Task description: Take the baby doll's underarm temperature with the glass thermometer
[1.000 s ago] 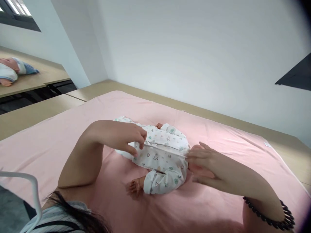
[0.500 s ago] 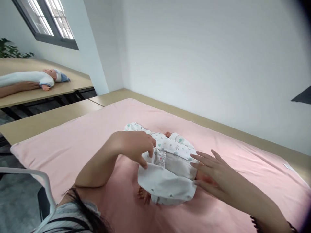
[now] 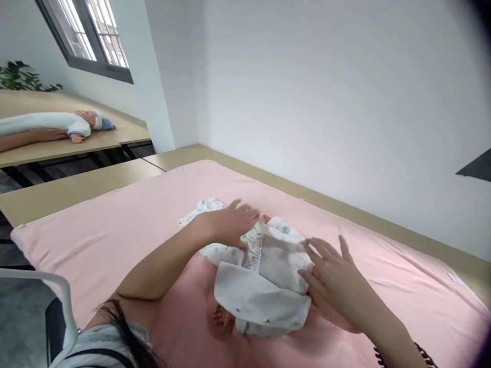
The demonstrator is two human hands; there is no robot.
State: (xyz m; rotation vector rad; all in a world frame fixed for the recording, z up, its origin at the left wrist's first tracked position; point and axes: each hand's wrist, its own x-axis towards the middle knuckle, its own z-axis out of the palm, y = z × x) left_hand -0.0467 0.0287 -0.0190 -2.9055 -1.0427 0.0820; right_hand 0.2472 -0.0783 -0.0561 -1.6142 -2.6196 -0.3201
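A baby doll in a white printed romper lies on a pink blanket, its head toward the right. The romper's front is spread apart, with plain white inner sides turned up over both arms. My left hand is over the far side of the doll's middle, fingers apart, thumb close to the opened cloth. At the doll's neck and head, my right hand is open with spread fingers, its tips near the collar and hiding most of the head. One doll hand pokes out of the near sleeve.
The blanket covers a wooden table against a white wall. On another table at the back left lies a second doll in white, with another person's hand beside it. A white chair frame is at the lower left.
The romper's far front panel has been turned back, so its plain inner side shows now. My left hand has moved away from me and slightly right; my right hand has shifted slightly.
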